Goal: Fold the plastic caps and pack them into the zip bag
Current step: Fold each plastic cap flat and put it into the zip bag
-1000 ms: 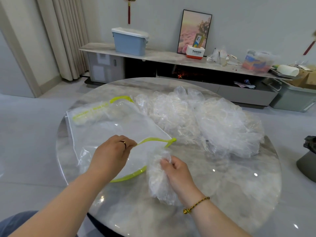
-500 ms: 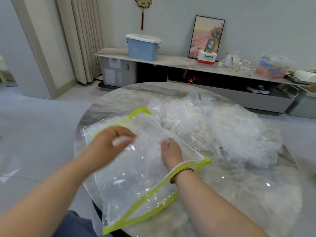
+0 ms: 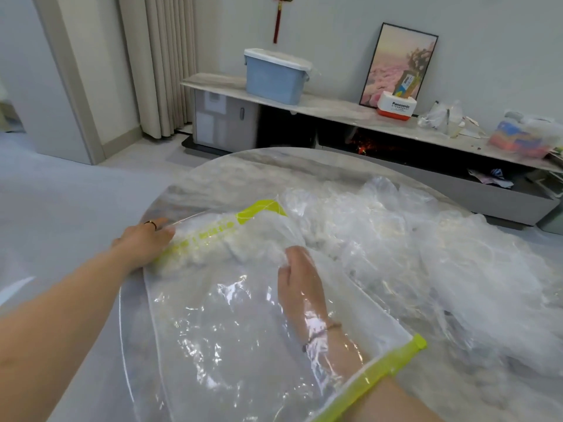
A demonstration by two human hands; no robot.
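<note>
The clear plastic zip bag point(image 3: 213, 330) with lime-green zipper lies on the round marble tabletop point(image 3: 243, 172), crumpled white plastic caps point(image 3: 243, 239) bunched at its far end. We see the right hand point(image 3: 300, 280) inside it, fingers point(image 3: 289, 258) curled on those caps. The left hand point(image 3: 143, 240) touches the bag's far corner; whether its fingers grip we cannot tell. A heap of loose clear caps point(image 3: 426, 254) lies alongside.

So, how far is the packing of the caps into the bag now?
Done: some caps lie packed at the far end of the bag. In hand: the right hand, inside the bag, sets a cap against them; the left hand steadies the bag. Left: the big pile on the table, and zipping.
</note>
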